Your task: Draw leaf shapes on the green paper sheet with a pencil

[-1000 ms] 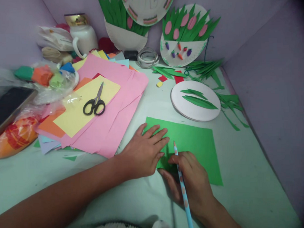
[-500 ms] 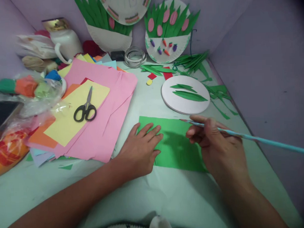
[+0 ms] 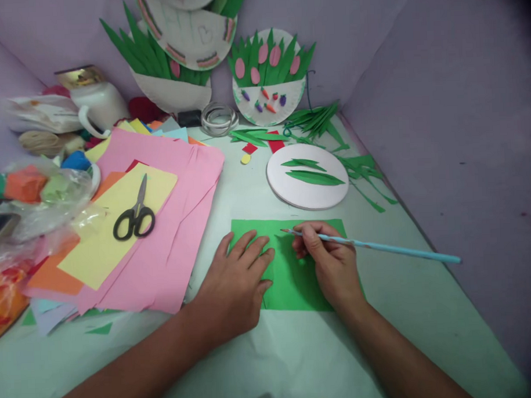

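Observation:
A green sheet of paper (image 3: 294, 267) lies on the table in front of me. My left hand (image 3: 237, 281) rests flat on its left part, fingers spread. Between the thumb and fingers of my right hand (image 3: 331, 260) is a long light-blue pencil (image 3: 407, 252), its sharpened tip pointing left over the upper part of the green sheet. Whether the tip touches the paper I cannot tell. Just beyond the sheet sits a round white disc (image 3: 291, 195) bearing cut green paper leaves (image 3: 315, 178).
Black-handled scissors (image 3: 135, 218) lie on yellow paper (image 3: 93, 263) over pink sheets (image 3: 191, 190) at left. Behind stand decorated paper plates (image 3: 283, 102), a tape roll (image 3: 219, 119) and a white mug (image 3: 103, 106). Green paper strips (image 3: 364, 169) lie at right, near the wall.
My right hand has moved left with the pencil, bringing its tip from the sheet's right side toward its middle. The left hand stays on the paper; the camera view has shifted.

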`<state>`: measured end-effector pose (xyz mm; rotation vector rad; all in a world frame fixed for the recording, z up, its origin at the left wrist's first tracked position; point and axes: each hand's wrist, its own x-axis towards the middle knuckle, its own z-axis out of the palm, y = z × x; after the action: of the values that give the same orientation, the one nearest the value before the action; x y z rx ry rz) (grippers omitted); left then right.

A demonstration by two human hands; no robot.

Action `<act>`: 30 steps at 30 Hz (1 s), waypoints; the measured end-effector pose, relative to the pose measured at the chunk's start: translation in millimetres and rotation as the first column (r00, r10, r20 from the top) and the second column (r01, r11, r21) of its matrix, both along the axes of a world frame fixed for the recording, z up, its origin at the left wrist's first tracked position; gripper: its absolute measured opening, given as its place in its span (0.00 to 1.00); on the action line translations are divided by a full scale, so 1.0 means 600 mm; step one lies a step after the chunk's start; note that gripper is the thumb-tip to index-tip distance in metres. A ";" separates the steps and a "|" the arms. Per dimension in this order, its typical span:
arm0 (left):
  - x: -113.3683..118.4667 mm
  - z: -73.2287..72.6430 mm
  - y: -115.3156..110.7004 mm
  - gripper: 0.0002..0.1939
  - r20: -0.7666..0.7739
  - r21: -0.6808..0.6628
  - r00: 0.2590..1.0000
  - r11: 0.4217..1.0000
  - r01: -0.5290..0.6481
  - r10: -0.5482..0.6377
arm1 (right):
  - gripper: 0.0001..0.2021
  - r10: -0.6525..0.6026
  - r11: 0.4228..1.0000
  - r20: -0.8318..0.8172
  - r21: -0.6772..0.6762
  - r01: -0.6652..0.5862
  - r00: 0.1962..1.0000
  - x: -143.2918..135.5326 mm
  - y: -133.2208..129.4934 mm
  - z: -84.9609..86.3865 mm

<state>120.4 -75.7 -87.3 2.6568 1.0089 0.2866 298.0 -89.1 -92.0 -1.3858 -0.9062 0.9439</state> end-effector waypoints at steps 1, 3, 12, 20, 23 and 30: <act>0.000 -0.001 0.000 0.19 0.009 0.008 1.000 1.000 0.001 -0.001 | 0.12 0.004 1.000 0.009 -0.003 -0.004 1.000 -0.001 0.000 0.001; -0.002 -0.002 -0.001 0.19 0.026 0.013 1.000 1.000 0.004 -0.005 | 0.12 0.009 1.000 0.021 -0.017 -0.008 1.000 -0.002 -0.001 0.004; -0.003 -0.002 0.002 0.17 0.062 -0.012 0.998 1.000 0.003 -0.003 | 0.13 0.014 0.999 -0.004 -0.045 -0.014 1.000 -0.001 0.003 0.000; -0.002 -0.004 0.000 0.17 0.073 -0.004 0.997 1.000 -0.006 0.006 | 0.14 0.029 0.999 0.036 -0.040 -0.027 0.999 -0.002 0.008 0.016; -0.003 -0.005 -0.001 0.17 0.059 -0.012 0.998 1.000 -0.003 0.004 | 0.14 0.070 0.998 0.114 -0.013 -0.069 0.991 -0.005 0.013 0.017; -0.003 -0.006 -0.003 0.17 0.047 -0.018 0.999 1.000 -0.012 0.013 | 0.16 0.148 0.988 0.296 -0.006 -0.153 0.944 -0.005 0.021 -0.010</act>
<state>118.4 -77.3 -90.7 2.6163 1.0096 0.3402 295.0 -76.4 -98.1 -1.4843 -1.2579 0.8517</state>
